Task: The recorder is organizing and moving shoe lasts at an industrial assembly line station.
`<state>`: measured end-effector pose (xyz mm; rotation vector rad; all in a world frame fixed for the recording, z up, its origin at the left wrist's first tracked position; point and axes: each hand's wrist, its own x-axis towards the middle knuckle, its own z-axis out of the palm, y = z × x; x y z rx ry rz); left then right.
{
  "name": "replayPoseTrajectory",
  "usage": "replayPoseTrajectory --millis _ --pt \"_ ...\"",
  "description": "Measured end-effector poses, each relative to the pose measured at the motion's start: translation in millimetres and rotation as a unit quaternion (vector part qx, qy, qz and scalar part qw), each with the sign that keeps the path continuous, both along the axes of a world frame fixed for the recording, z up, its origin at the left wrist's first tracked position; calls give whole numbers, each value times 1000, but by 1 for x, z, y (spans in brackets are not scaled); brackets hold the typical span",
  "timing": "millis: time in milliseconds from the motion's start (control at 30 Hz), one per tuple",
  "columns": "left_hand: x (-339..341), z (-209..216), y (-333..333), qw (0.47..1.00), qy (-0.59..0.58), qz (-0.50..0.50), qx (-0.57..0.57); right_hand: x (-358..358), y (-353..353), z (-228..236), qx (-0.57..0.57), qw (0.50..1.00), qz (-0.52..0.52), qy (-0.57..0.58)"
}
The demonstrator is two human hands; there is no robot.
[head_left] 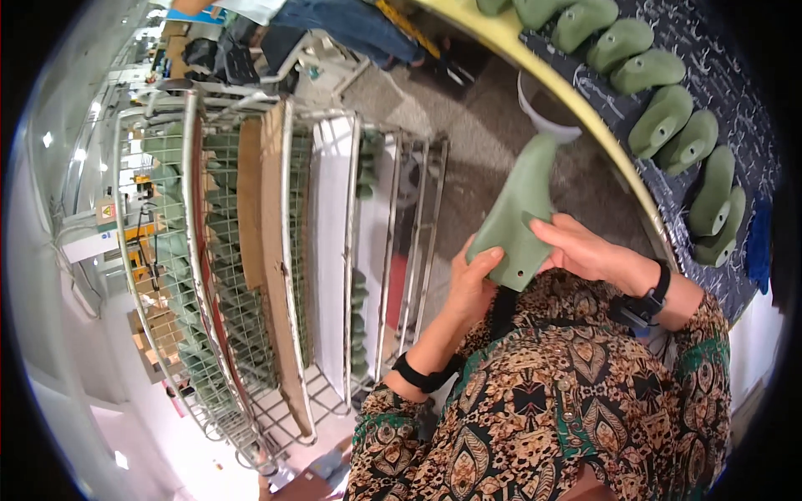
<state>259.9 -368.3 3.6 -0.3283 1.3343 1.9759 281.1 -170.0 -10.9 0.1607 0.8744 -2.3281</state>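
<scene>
Green shoe last, gripped between both hands' fingers, heel end down

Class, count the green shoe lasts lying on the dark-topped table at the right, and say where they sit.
10 at least: green shoe lasts curve in a row along the dark table, top edge to right edge. More may lie outside the picture.

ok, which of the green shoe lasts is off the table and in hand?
The green plastic shoe last gripped by both the left hand and right hand; the other green lasts lie along the dark-topped table.
</scene>
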Motion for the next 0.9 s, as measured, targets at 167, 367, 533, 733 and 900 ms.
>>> replayPoseTrajectory --millis 167,367,533,733,900 --pt "30 -16 -27 967 89 -64 -231 10 -29 -36 31 996 10 -81" --pt "32 -46 -43 931 83 -234 -267 19 -34 -74 129 987 -15 -93" --pt "38 -143 -112 959 22 -102 -263 35 -37 -119 160 983 -24 -92" --pt "59 -183 -287 769 37 148 -620 61 -21 -150 234 955 110 -145" --pt "2 -191 -316 593 -36 229 -771 88 5 -192 252 930 184 -196"
